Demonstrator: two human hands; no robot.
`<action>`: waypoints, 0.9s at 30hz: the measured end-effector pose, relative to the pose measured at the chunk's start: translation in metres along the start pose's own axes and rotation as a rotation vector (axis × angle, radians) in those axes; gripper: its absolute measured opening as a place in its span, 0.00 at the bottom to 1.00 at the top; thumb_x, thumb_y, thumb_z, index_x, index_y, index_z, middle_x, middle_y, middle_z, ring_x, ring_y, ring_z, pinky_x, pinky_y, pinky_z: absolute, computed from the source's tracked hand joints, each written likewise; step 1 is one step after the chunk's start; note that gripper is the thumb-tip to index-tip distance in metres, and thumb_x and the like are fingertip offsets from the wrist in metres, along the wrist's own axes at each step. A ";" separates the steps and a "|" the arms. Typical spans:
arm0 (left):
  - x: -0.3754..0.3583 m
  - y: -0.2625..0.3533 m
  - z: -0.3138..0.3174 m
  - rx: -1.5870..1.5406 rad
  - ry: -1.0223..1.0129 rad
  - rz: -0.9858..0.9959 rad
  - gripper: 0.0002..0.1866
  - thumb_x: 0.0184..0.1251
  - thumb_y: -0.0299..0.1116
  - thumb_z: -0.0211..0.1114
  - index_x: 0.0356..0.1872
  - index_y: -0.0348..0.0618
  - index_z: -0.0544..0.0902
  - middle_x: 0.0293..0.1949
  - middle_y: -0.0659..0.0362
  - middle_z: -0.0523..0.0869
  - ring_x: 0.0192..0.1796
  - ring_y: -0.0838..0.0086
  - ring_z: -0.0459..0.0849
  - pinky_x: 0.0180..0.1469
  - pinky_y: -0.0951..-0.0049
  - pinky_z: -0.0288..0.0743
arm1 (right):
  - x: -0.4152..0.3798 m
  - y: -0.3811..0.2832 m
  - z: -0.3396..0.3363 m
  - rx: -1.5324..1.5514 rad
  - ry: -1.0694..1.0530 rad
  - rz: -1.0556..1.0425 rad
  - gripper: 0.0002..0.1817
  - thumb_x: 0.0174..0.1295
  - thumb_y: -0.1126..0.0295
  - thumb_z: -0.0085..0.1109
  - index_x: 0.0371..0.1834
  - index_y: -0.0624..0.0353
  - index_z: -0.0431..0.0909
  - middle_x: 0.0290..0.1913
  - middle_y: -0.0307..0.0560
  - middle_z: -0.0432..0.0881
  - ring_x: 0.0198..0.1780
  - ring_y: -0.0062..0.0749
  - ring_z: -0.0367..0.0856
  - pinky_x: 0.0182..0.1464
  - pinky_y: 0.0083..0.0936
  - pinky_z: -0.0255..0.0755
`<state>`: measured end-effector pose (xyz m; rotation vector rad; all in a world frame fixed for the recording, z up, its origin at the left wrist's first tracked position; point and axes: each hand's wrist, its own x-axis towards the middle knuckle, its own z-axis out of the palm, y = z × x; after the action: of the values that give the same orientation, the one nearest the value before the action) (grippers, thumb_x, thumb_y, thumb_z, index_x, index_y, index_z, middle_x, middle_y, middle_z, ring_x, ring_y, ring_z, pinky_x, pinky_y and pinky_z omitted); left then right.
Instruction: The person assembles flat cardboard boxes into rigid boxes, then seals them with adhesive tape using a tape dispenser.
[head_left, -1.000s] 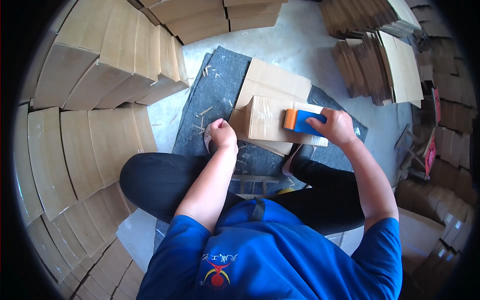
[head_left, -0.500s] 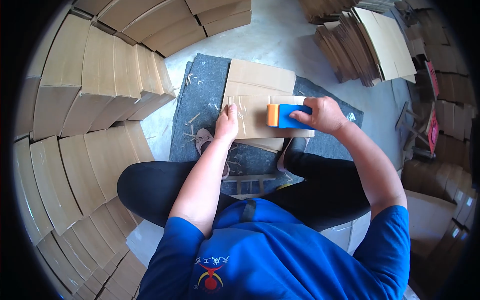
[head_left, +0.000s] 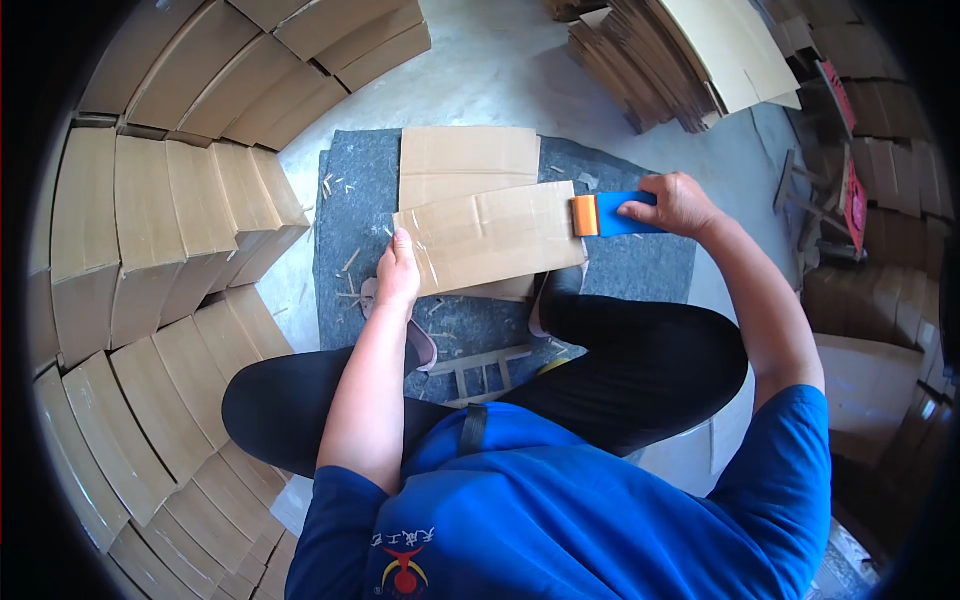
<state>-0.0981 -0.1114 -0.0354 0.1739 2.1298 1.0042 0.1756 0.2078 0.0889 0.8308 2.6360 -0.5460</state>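
A cardboard box is held between my knees, its long side facing up and slightly tilted. My left hand grips the box's left end, thumb on the top face. In my right hand is a blue tape dispenser with an orange front, wrapped by my fingers with the thumb along its side. That orange front sits at the right end of the box. Below lies a second, flat cardboard piece, partly covered by the box.
A dark mat with scattered scraps covers the floor. Stacked cartons rise along the left. Folded cardboard sheets stand in a pile at the upper right. A small slatted wooden frame lies between my feet.
The tape dispenser has moved rightward from the box's top face to its right end. The box has tilted, its right end now higher. The whole view has shifted.
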 end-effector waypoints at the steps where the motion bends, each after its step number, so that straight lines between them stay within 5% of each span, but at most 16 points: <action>1: -0.001 0.000 0.000 0.012 0.016 0.001 0.39 0.81 0.63 0.40 0.69 0.36 0.73 0.67 0.43 0.78 0.71 0.55 0.74 0.71 0.62 0.65 | 0.001 0.004 0.005 0.028 -0.001 -0.004 0.33 0.61 0.32 0.61 0.29 0.57 0.83 0.29 0.52 0.86 0.33 0.45 0.86 0.42 0.38 0.81; 6: -0.007 0.009 0.006 0.292 0.203 0.113 0.35 0.82 0.57 0.43 0.75 0.37 0.65 0.70 0.41 0.74 0.74 0.49 0.70 0.74 0.56 0.61 | 0.000 0.018 0.017 0.127 0.003 -0.003 0.32 0.61 0.34 0.63 0.32 0.58 0.85 0.31 0.55 0.86 0.36 0.49 0.86 0.45 0.41 0.79; 7: -0.013 0.010 0.011 0.556 0.388 0.374 0.34 0.81 0.52 0.47 0.78 0.40 0.61 0.77 0.45 0.65 0.79 0.52 0.61 0.78 0.49 0.50 | 0.000 0.018 0.016 0.143 -0.009 -0.011 0.32 0.61 0.35 0.63 0.32 0.59 0.85 0.31 0.56 0.86 0.36 0.50 0.85 0.45 0.41 0.79; 9: -0.024 0.024 0.017 0.897 0.411 0.574 0.34 0.79 0.51 0.51 0.78 0.42 0.62 0.81 0.48 0.57 0.83 0.55 0.51 0.80 0.42 0.38 | 0.000 0.015 0.012 0.157 -0.016 -0.010 0.32 0.60 0.36 0.65 0.34 0.60 0.85 0.31 0.57 0.85 0.36 0.51 0.85 0.44 0.41 0.79; 13: -0.039 0.057 0.059 1.090 0.172 0.630 0.41 0.76 0.56 0.52 0.81 0.41 0.53 0.83 0.49 0.45 0.85 0.58 0.39 0.82 0.44 0.28 | 0.004 0.023 0.017 0.192 0.000 -0.030 0.32 0.59 0.37 0.66 0.33 0.60 0.85 0.31 0.57 0.85 0.35 0.52 0.85 0.44 0.41 0.79; 17: -0.055 0.081 0.117 1.055 -0.081 0.860 0.45 0.75 0.61 0.50 0.81 0.39 0.52 0.84 0.50 0.46 0.85 0.62 0.38 0.82 0.48 0.26 | 0.004 0.026 0.022 0.185 0.001 -0.046 0.32 0.59 0.36 0.67 0.33 0.61 0.84 0.30 0.57 0.85 0.35 0.49 0.85 0.43 0.41 0.79; 21: -0.072 0.115 0.151 1.089 -0.218 0.835 0.60 0.59 0.74 0.59 0.82 0.42 0.49 0.84 0.54 0.44 0.85 0.64 0.35 0.82 0.46 0.23 | 0.006 0.029 0.022 0.178 -0.031 -0.041 0.33 0.59 0.36 0.66 0.33 0.62 0.84 0.29 0.55 0.84 0.33 0.47 0.85 0.41 0.40 0.79; 27: -0.069 0.117 0.158 1.044 -0.165 0.778 0.57 0.58 0.65 0.65 0.82 0.45 0.52 0.84 0.55 0.46 0.85 0.64 0.38 0.81 0.43 0.23 | 0.000 0.038 0.016 0.248 -0.004 -0.029 0.34 0.58 0.34 0.66 0.30 0.62 0.84 0.27 0.56 0.82 0.32 0.48 0.84 0.40 0.41 0.78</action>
<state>0.0376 0.0354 0.0242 1.6037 2.2424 0.1098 0.2018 0.2294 0.0648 0.8604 2.6147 -0.8955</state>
